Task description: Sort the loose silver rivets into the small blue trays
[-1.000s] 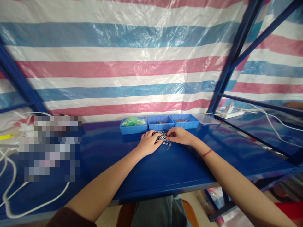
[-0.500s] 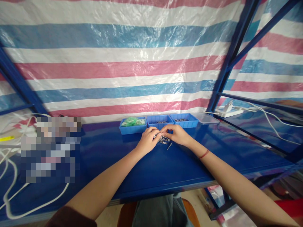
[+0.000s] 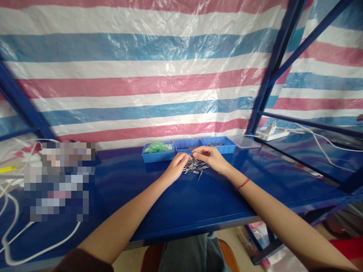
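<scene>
A pile of thin metal pieces that look like blind rivets [image 3: 195, 166] lies on the blue table, one piece a little apart at its near side. My left hand [image 3: 176, 167] is at the pile's left edge, thumb and fingers pinched together. Above the pile's far right side is my right hand [image 3: 211, 158], its thumb and forefinger drawn together close to the left fingertips. Whatever either pinch holds is too small to make out. Just beyond the hands stand a middle blue bin [image 3: 180, 145] and a right blue bin [image 3: 231, 148], both with small metal pieces inside.
A left blue bin [image 3: 159, 157] holds green-and-white packets. Beside the right bin lies a clear plastic lid [image 3: 246, 142]. A white power strip [image 3: 272, 133] with cables sits at the back right. White cables [image 3: 17, 211] and a blurred-out area cover the table's left.
My hands have drawn slightly apart, the left shifting left, so more of the rivet pile shows between them. The view has shifted slightly.
</scene>
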A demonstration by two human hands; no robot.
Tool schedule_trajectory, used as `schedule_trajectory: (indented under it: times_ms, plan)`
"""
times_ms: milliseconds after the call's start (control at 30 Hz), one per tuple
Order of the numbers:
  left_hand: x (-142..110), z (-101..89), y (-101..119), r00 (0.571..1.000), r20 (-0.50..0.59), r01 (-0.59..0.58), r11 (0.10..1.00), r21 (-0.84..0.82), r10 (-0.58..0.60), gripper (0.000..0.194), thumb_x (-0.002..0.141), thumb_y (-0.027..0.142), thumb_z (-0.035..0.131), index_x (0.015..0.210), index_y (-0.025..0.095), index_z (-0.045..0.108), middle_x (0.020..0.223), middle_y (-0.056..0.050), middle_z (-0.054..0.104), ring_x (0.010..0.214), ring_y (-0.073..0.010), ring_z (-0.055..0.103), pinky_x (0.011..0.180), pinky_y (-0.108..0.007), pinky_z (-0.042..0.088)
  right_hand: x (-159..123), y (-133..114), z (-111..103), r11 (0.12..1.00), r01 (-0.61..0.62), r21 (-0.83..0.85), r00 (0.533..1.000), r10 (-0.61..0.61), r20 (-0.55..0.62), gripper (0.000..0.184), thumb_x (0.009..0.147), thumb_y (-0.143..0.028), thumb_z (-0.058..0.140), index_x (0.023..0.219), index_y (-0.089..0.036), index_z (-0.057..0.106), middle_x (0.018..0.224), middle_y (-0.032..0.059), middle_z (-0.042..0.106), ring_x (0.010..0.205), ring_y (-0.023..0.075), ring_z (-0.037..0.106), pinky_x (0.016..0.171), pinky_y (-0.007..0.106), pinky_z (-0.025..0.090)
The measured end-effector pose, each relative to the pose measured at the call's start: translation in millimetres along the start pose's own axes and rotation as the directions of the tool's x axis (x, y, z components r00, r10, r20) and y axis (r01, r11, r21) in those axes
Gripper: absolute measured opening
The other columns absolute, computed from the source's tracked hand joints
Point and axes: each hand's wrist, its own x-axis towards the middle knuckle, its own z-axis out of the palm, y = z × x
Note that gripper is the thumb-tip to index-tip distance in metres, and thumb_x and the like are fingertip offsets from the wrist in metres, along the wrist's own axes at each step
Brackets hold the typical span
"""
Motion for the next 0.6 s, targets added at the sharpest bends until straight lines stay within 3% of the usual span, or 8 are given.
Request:
schedule_trajectory:
  times_ms: [167,300,467,600]
  plan:
    - [0,0.8,0,1.0,0.028,-0.003,1.0,-0.027,0.004,0.033,0.091,0.038,0.036,0.092,0.019,0.062,0.099,-0.005,0.059,0.101,-0.0164,0.053,0.093,-0.03,0.039,0,-4,1,0.997,0.021,-0.069,0.999,-0.024,-0.044,0.03,0.066,-0.043,0.068,0.079,-0.017,0.066,0.071,0.0021,0.066,0.063,0.0121,0.057,0.064,0.029,0.047]
    - [-1,2.6,-3,0.999,0.007,0.045,0.999,-0.03,-0.044,0.026,0.086,0.038,0.046,0.098,0.02,0.06,0.103,-0.005,0.058,0.098,-0.0166,0.054,0.076,-0.025,0.046,-1,-4,3,0.991,0.065,-0.117,0.997,-0.068,-0.025,0.029,0.067,-0.043,0.067,0.079,-0.016,0.066,0.072,0.0027,0.066,0.065,0.0129,0.057,0.064,0.028,0.045]
    - [-1,0.0,-1,0.993,-0.119,0.029,0.999,0.026,-0.025,0.018,0.081,0.032,0.054,0.093,0.019,0.06,0.099,-0.005,0.059,0.093,-0.0169,0.055,0.067,-0.024,0.046,-1,1,3,0.969,0.112,-0.218,0.993,-0.118,-0.015,0.027,0.072,-0.04,0.063,0.085,-0.016,0.066,0.073,0.0035,0.064,0.064,0.0134,0.055,0.062,0.028,0.044]
    - [-2,-3.4,5,0.985,-0.168,-0.027,0.991,0.132,0.049,0.013,0.08,0.029,0.056,0.087,0.019,0.061,0.095,-0.004,0.059,0.091,-0.0166,0.056,0.068,-0.025,0.046,2,7,1,0.957,0.051,-0.287,0.999,-0.054,-0.001,0.028,0.073,-0.041,0.061,0.081,-0.014,0.066,0.074,0.0046,0.065,0.065,0.0139,0.056,0.063,0.029,0.044]
